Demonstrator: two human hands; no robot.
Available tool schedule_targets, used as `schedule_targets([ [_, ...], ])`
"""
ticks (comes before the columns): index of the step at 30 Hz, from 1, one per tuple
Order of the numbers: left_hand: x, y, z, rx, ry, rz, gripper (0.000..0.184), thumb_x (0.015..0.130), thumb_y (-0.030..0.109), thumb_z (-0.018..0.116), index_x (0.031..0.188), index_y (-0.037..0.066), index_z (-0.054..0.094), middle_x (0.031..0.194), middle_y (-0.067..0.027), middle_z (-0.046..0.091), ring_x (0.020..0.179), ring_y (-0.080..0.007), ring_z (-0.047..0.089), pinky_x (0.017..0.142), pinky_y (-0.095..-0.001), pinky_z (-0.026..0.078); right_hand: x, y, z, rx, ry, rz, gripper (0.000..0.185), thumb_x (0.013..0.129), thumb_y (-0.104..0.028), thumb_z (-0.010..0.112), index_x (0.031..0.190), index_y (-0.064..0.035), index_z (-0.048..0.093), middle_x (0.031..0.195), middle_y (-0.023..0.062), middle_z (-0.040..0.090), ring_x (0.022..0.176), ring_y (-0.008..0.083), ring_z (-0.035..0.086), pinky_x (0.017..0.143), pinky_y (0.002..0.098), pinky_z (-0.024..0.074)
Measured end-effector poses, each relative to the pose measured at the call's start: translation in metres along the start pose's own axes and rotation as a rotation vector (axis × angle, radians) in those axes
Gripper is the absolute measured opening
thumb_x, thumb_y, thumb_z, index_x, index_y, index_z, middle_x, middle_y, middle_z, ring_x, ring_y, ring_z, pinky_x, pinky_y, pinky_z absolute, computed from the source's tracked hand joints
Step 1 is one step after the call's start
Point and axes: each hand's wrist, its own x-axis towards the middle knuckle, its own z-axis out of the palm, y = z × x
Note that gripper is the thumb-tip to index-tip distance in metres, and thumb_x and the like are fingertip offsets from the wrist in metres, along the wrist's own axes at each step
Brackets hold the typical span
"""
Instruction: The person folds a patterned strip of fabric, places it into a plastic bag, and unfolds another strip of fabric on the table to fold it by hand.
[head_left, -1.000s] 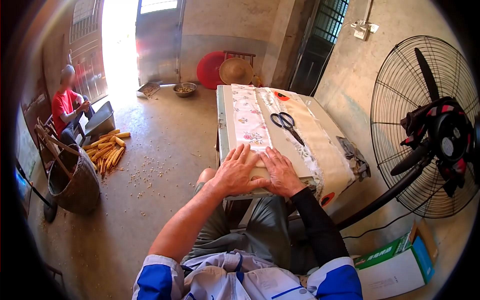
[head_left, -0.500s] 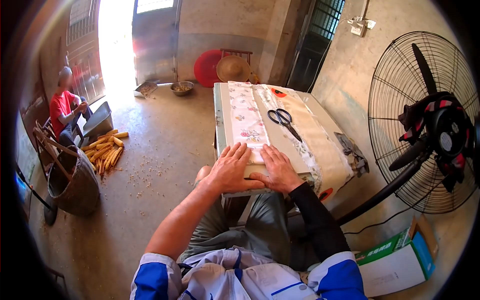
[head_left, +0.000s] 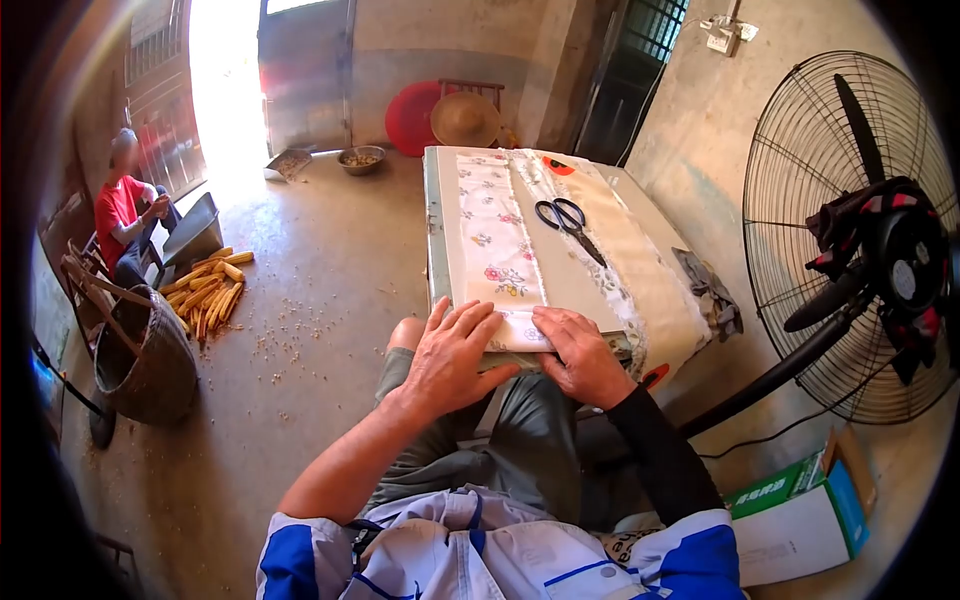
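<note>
A white cloth strip with printed flowers lies lengthwise on the table, its near end folded over at the front edge. My left hand rests on the left of that near end, fingers stretched out. At its right side, my right hand touches the fold, with the fingers bent and partly hidden beneath. Black scissors lie to the right of the strip, beside a cream cloth with lace edging.
A large fan stands at right, above a green and white box. On the left, a person in red sits by corn cobs and a basket. Grey cloth hangs at the table's right corner.
My hands have moved apart, the right one outward and slightly down. More of the strip's near end now shows between them, folded over at the table edge.
</note>
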Motion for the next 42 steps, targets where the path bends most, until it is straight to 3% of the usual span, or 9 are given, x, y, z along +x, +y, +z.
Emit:
schedule_targets([
  [9, 0.001, -0.015, -0.012, -0.105, -0.011, 0.020, 0.042, 0.085, 0.020, 0.083, 0.123, 0.004, 0.073, 0.131, -0.0137, 0.068, 0.124, -0.0330, 0.064, 0.113, -0.0504, 0.047, -0.001, 0.005, 0.003, 0.097, 0.095, 0.053, 0.051, 0.082, 0.001, 0.077, 0.132, -0.0003, 0.064, 0.134, 0.0190, 0.069, 0.124, 0.0397, 0.064, 0.108, 0.0462, 0.0498],
  [13, 0.005, -0.023, -0.014, -0.128, 0.040, 0.022, 0.034, 0.085, 0.012, 0.081, 0.117, 0.003, 0.075, 0.121, -0.0144, 0.074, 0.116, -0.0339, 0.067, 0.105, -0.0464, 0.053, 0.003, 0.008, 0.006, 0.061, 0.129, 0.074, 0.045, 0.088, -0.006, 0.076, 0.130, -0.0001, 0.064, 0.123, 0.0187, 0.071, 0.114, 0.0381, 0.065, 0.102, 0.0459, 0.0499],
  [16, 0.008, -0.028, -0.009, -0.171, 0.125, -0.026, 0.031, 0.086, 0.011, 0.080, 0.116, 0.003, 0.075, 0.110, -0.0153, 0.077, 0.108, -0.0344, 0.070, 0.097, -0.0446, 0.056, 0.007, 0.010, 0.008, 0.096, 0.145, 0.141, 0.046, 0.090, -0.008, 0.075, 0.134, 0.0001, 0.062, 0.118, 0.0193, 0.071, 0.109, 0.0392, 0.065, 0.098, 0.0464, 0.0503],
  [21, 0.017, -0.027, -0.009, -0.171, 0.124, -0.148, 0.027, 0.094, 0.020, 0.077, 0.112, 0.002, 0.075, 0.104, -0.0157, 0.077, 0.103, -0.0350, 0.069, 0.093, -0.0455, 0.055, 0.014, 0.011, 0.017, 0.138, 0.211, 0.306, 0.052, 0.096, -0.014, 0.074, 0.142, 0.0021, 0.056, 0.114, 0.0238, 0.071, 0.106, 0.0426, 0.066, 0.094, 0.0488, 0.0514],
  [25, 0.021, -0.028, -0.008, -0.123, 0.109, -0.204, 0.032, 0.096, 0.024, 0.075, 0.113, -0.002, 0.072, 0.102, -0.0181, 0.076, 0.102, -0.0373, 0.069, 0.093, -0.0471, 0.054, 0.021, 0.013, 0.023, 0.213, 0.233, 0.397, 0.055, 0.099, -0.020, 0.072, 0.144, 0.0049, 0.052, 0.110, 0.0270, 0.070, 0.103, 0.0442, 0.067, 0.091, 0.0495, 0.0525],
  [31, 0.029, -0.037, 0.001, -0.167, 0.087, -0.293, 0.053, 0.095, 0.028, 0.076, 0.135, -0.003, 0.062, 0.094, -0.0186, 0.074, 0.098, -0.0373, 0.068, 0.091, -0.0481, 0.054, 0.030, 0.013, 0.028, 0.194, 0.245, 0.478, 0.060, 0.100, -0.024, 0.073, 0.145, 0.0077, 0.049, 0.104, 0.0266, 0.070, 0.096, 0.0438, 0.068, 0.085, 0.0494, 0.0538],
  [34, 0.030, -0.040, 0.009, -0.112, 0.122, -0.324, 0.064, 0.093, 0.029, 0.079, 0.146, 0.001, 0.056, 0.085, -0.0098, 0.072, 0.089, -0.0291, 0.068, 0.083, -0.0445, 0.054, 0.034, 0.013, 0.030, 0.185, 0.236, 0.516, 0.060, 0.099, -0.024, 0.073, 0.143, 0.0080, 0.049, 0.101, 0.0256, 0.071, 0.091, 0.0434, 0.069, 0.081, 0.0495, 0.0545],
  [40, 0.034, -0.045, 0.014, -0.047, 0.133, -0.322, 0.072, 0.092, 0.029, 0.080, 0.149, -0.004, 0.052, 0.081, -0.0081, 0.071, 0.087, -0.0283, 0.068, 0.084, -0.0437, 0.054, 0.039, 0.017, 0.034, 0.157, 0.222, 0.557, 0.060, 0.097, -0.024, 0.074, 0.142, 0.0072, 0.049, 0.099, 0.0247, 0.071, 0.090, 0.0444, 0.070, 0.081, 0.0513, 0.0552],
  [42, 0.036, -0.046, 0.013, -0.039, 0.100, -0.351, 0.071, 0.090, 0.028, 0.081, 0.149, -0.002, 0.053, 0.089, -0.0097, 0.072, 0.092, -0.0296, 0.067, 0.085, -0.0447, 0.054, 0.040, 0.018, 0.037, 0.123, 0.225, 0.560, 0.061, 0.096, -0.024, 0.075, 0.142, 0.0060, 0.049, 0.103, 0.0252, 0.071, 0.093, 0.0452, 0.070, 0.082, 0.0522, 0.0552],
])
